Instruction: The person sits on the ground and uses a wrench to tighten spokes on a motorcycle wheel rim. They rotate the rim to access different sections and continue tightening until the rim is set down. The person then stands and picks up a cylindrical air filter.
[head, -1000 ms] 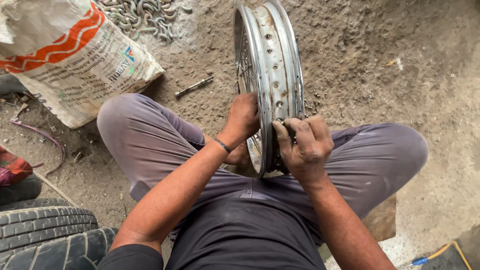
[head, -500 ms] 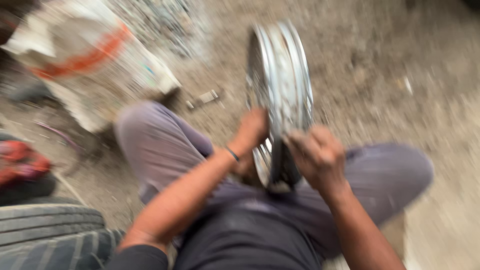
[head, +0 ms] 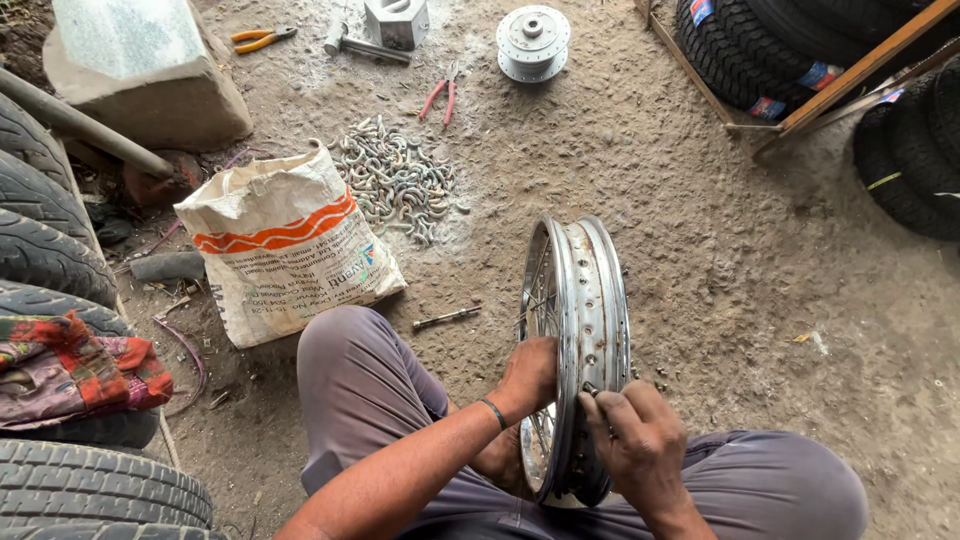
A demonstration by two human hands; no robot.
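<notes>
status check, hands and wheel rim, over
Left hand gripping upright chrome spoked wheel rim. Right hand fingers pinching small fitting at rim. Nothing in the way.

Shiny chromed metal wheel rim (head: 590,330), woven plastic sack (head: 285,245), rough dusty floor (head: 720,250)

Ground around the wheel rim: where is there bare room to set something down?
Widest free patch: the dirt right of the wheel rim, up to the tyre rack. A narrower strip lies between the rim and the sack, holding one bolt. Crowded: the spoke pile, pliers and hub above; tyres on the left.
</notes>
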